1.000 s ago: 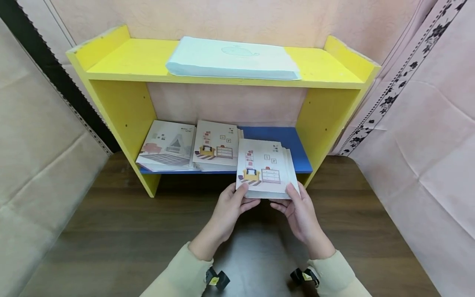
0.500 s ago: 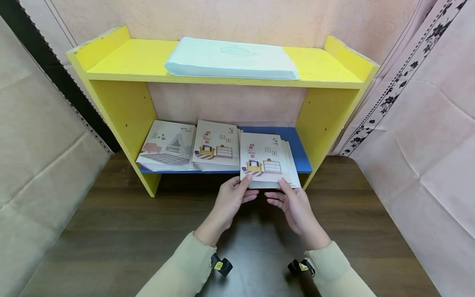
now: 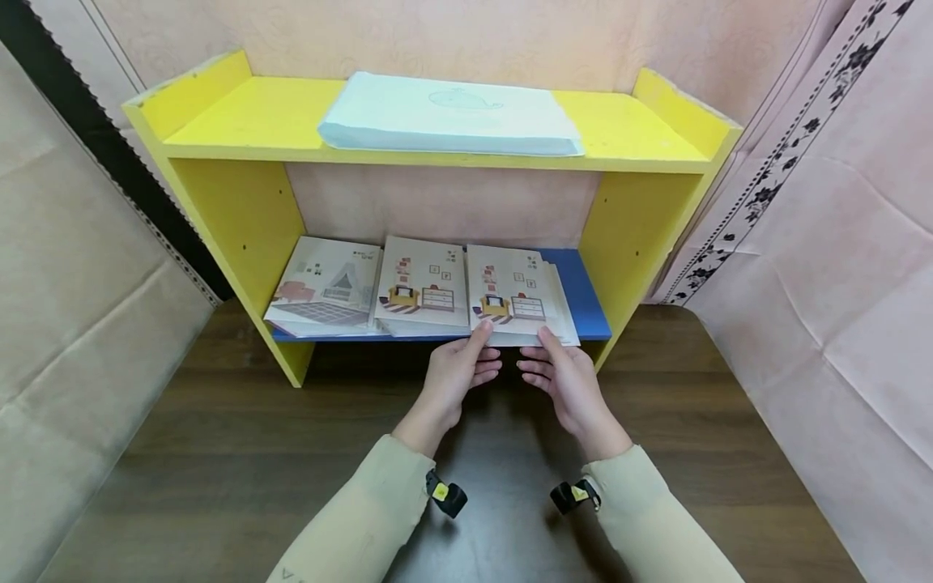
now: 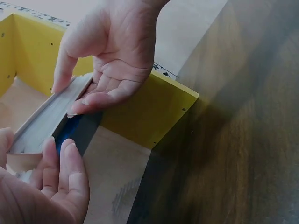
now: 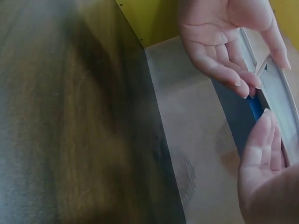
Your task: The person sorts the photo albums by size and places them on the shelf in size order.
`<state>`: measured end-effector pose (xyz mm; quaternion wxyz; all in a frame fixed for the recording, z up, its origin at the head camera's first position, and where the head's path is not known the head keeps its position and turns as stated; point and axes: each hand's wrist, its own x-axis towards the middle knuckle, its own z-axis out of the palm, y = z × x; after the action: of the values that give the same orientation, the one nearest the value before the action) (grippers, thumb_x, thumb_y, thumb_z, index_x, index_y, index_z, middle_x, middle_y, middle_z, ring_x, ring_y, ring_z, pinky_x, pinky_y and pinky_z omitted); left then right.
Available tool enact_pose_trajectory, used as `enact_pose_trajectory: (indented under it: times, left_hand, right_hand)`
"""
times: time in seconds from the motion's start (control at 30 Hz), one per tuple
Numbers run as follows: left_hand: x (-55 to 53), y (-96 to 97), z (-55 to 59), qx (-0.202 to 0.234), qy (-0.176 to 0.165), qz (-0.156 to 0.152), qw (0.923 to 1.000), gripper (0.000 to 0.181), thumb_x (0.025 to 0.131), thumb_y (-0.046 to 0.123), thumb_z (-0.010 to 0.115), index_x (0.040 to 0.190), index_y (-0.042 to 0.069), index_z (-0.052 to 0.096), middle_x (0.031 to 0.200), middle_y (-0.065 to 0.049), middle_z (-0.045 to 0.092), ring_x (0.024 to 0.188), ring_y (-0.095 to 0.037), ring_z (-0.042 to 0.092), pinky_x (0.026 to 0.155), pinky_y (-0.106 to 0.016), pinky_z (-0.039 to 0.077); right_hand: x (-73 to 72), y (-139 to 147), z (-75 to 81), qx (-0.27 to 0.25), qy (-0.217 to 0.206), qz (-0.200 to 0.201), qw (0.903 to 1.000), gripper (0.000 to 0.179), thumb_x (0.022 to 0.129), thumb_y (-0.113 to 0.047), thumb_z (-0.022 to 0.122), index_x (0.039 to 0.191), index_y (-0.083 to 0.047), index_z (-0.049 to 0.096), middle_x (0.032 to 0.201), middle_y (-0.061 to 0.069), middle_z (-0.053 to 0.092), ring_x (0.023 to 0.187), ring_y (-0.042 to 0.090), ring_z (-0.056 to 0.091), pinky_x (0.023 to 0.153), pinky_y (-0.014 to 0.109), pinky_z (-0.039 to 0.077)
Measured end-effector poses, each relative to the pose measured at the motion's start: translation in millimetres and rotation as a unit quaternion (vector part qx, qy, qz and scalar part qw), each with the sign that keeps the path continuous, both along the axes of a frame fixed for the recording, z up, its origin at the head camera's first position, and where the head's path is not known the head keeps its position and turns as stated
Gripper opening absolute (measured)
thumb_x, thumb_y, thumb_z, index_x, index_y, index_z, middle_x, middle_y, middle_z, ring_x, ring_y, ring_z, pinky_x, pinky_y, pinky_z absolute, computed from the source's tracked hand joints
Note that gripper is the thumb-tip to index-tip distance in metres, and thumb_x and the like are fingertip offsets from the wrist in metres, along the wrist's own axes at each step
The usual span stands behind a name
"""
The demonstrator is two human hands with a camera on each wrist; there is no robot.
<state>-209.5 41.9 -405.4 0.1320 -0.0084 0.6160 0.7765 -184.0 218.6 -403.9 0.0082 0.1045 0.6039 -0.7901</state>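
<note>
A stack of white books [image 3: 513,295] with a small yellow-and-red room drawing on its cover lies at the right part of the blue lower shelf [image 3: 579,287], its near edge at the shelf front. My left hand [image 3: 455,374] grips the near left corner, thumb on top and fingers underneath. My right hand [image 3: 572,389] holds the near right side in the same way. In the left wrist view the page edges [image 4: 51,119] show between both hands. A second stack with the same cover [image 3: 421,283] sits directly left, and another white stack [image 3: 328,283] stands beyond it.
The yellow shelf unit [image 3: 248,210] has side panels at both ends. On its top board lies a pale blue flat pack [image 3: 452,117] with a whale outline. Brown wood-grain table [image 3: 219,470] surrounds the unit's feet, and pale cloth hangs at both sides.
Both hands have moved away from me with the stack of books, from in front of the shelf onto its right part. The other stacks stay in place.
</note>
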Motion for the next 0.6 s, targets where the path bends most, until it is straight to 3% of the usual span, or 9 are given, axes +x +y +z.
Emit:
enact_pose_trajectory:
  times: [0.2, 0.43, 0.6]
  left_hand:
    - [-5.3, 0.2, -3.8, -0.010, -0.020, 0.026, 0.9994, 0.075, 0.076, 0.069, 0.066, 0.098, -0.002, 0.071, 0.088, -0.014, 0.070, 0.089, -0.030, 0.069, 0.077, -0.036, 0.057]
    - [-8.3, -1.2, -3.1, -0.021, -0.041, 0.023, 0.9987, 0.075, 0.073, 0.073, 0.065, 0.092, 0.001, 0.073, 0.082, -0.012, 0.071, 0.076, -0.022, 0.070, 0.075, -0.037, 0.057]
    - [-11.4, -3.5, -3.2, -0.040, -0.038, 0.016, 0.9983, 0.075, 0.073, 0.075, 0.063, 0.090, 0.003, 0.074, 0.082, -0.011, 0.071, 0.083, -0.026, 0.070, 0.072, -0.034, 0.057]
  right_hand:
    - [-3.8, -8, 3.8, 0.042, -0.042, -0.040, 0.9974, 0.063, 0.089, -0.053, 0.063, 0.111, 0.006, 0.059, 0.090, 0.010, 0.068, 0.078, 0.019, 0.068, 0.074, 0.032, 0.057]
    - [-7.7, -15, 4.9, 0.069, -0.063, -0.096, 0.9910, 0.057, 0.083, -0.058, 0.067, 0.095, -0.002, 0.063, 0.082, 0.008, 0.067, 0.072, 0.017, 0.068, 0.073, 0.035, 0.057]
    - [-9.3, -15, 2.9, 0.071, -0.068, -0.094, 0.9907, 0.061, 0.082, -0.062, 0.066, 0.096, -0.003, 0.063, 0.085, 0.010, 0.067, 0.073, 0.016, 0.066, 0.075, 0.035, 0.057]
